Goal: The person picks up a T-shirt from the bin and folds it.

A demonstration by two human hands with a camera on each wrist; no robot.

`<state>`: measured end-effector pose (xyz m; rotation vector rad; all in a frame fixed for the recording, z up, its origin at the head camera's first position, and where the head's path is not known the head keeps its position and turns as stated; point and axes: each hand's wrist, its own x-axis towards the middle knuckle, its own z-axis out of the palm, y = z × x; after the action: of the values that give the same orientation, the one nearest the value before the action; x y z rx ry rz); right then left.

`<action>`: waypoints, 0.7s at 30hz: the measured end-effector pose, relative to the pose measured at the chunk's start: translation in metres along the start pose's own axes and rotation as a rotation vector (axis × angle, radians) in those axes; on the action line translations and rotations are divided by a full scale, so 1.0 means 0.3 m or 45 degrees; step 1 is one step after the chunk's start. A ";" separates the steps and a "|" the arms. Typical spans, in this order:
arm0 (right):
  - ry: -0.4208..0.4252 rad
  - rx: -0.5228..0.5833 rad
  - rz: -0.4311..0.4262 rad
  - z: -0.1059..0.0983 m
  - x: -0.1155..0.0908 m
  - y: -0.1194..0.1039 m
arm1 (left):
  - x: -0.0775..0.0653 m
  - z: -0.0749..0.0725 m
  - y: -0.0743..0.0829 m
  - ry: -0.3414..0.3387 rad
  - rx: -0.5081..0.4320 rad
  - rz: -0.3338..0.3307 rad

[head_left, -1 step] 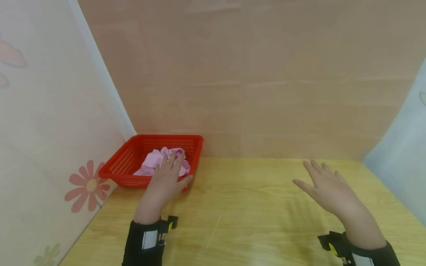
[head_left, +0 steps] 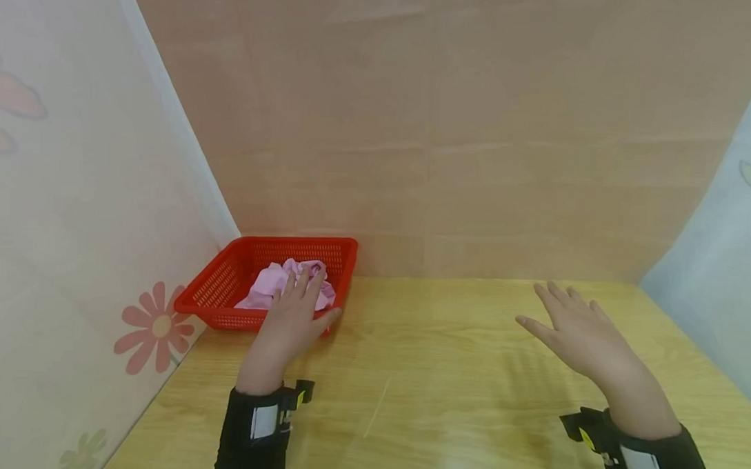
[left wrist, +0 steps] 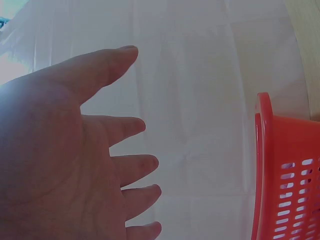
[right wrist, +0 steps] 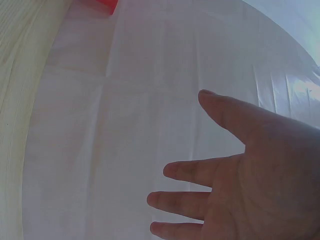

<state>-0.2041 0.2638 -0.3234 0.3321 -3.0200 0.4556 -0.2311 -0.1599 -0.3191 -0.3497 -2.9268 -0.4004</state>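
A red plastic basket (head_left: 211, 287) with slotted walls stands at the back left of the table. Crumpled pink cloth (head_left: 267, 286) lies inside it, partly hidden by my left hand (head_left: 288, 322). That hand hovers in front of the basket, fingers spread and holding nothing. In the left wrist view the fingertips are apart from the basket wall (left wrist: 282, 135). My right hand (head_left: 586, 338) hovers above the right side of the table, its fingers spread too, with nothing in it. From the right wrist view, just a red corner of the basket (right wrist: 109, 4) shows.
The wooden table (head_left: 433, 361) carries the basket and ends at a brown back panel (head_left: 428, 140). A white sheet with flower prints (head_left: 103, 204) rises along the left side, close to the basket. Another pale sheet (head_left: 722, 267) bounds the right.
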 end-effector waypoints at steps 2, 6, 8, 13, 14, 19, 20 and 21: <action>0.000 -0.006 -0.006 0.001 0.002 0.003 | -0.001 0.001 0.000 0.006 0.003 0.000; 0.005 -0.014 -0.015 0.004 0.004 0.002 | -0.002 0.001 0.001 0.012 0.003 -0.007; 0.004 -0.013 -0.018 0.006 0.003 0.001 | -0.003 0.002 0.000 0.009 0.002 -0.013; -0.008 -0.004 -0.019 0.011 -0.003 0.005 | -0.004 0.008 0.000 -0.004 -0.008 -0.022; -0.009 -0.004 -0.018 0.011 -0.004 0.005 | -0.004 0.008 0.000 -0.006 -0.011 -0.024; -0.015 0.003 -0.021 0.010 -0.008 0.008 | -0.004 0.009 0.000 -0.010 -0.014 -0.033; -0.016 0.009 -0.021 0.010 -0.009 0.007 | -0.004 0.009 0.000 -0.010 -0.011 -0.032; -0.018 0.012 -0.019 0.011 -0.010 0.007 | -0.004 0.009 0.000 -0.010 -0.009 -0.031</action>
<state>-0.2019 0.2654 -0.3274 0.3602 -3.0275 0.4685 -0.2304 -0.1593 -0.3219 -0.3183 -2.9409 -0.4142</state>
